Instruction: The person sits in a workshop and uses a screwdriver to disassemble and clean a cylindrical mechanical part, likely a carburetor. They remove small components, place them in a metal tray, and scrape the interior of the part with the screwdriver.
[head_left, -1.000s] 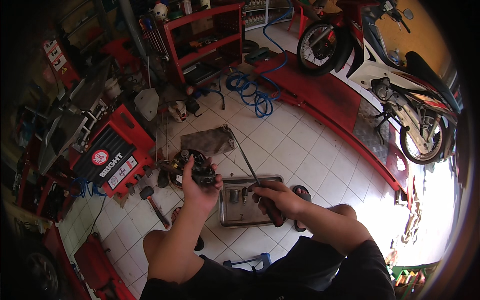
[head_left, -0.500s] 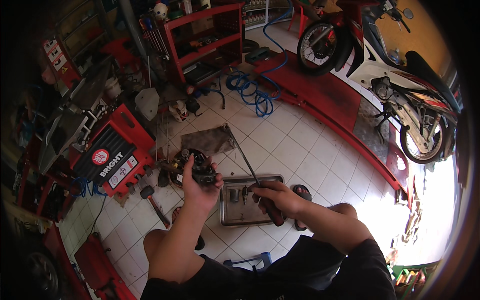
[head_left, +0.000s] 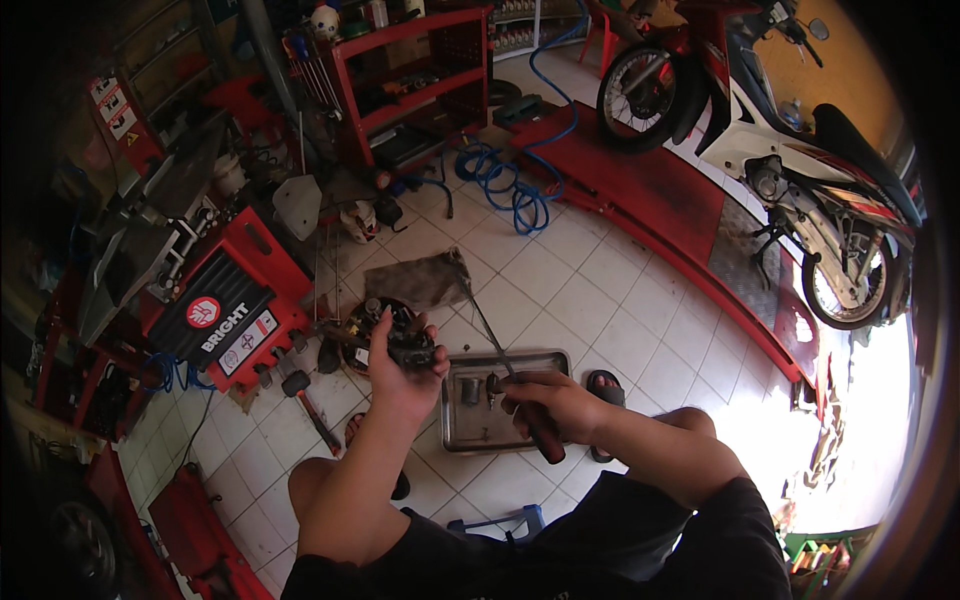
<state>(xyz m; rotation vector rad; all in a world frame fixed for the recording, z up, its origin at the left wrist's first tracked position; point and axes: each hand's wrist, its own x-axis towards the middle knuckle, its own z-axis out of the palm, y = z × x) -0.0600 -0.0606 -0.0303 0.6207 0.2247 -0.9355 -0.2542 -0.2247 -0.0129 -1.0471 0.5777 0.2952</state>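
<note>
My left hand (head_left: 402, 388) is palm up, its fingers curled round a dark metal part (head_left: 412, 352) whose exact kind I cannot make out. In my right hand (head_left: 560, 405) is a long screwdriver (head_left: 542, 435) with a dark red handle. Its thin shaft slants away up and to the left, past the held part without visibly touching it. Below the hands, a shallow metal tray (head_left: 505, 448) lies on the tiles between my feet. Inside it stands a grey metal cylinder (head_left: 470, 391), beside a small part half hidden by my right fingers.
Beyond my left hand are a round container of dark parts (head_left: 358, 326) and a brown cloth (head_left: 412, 281). A hammer (head_left: 312, 412) lies left, near a red machine (head_left: 262, 250). A coiled blue hose (head_left: 500, 190) and a red ramp (head_left: 640, 200) with a motorbike (head_left: 770, 165) are farther off.
The screwdriver's far end has dropped slightly and swung a little right, with the right hand turning slightly. My left hand still holds the dark part, almost unmoved.
</note>
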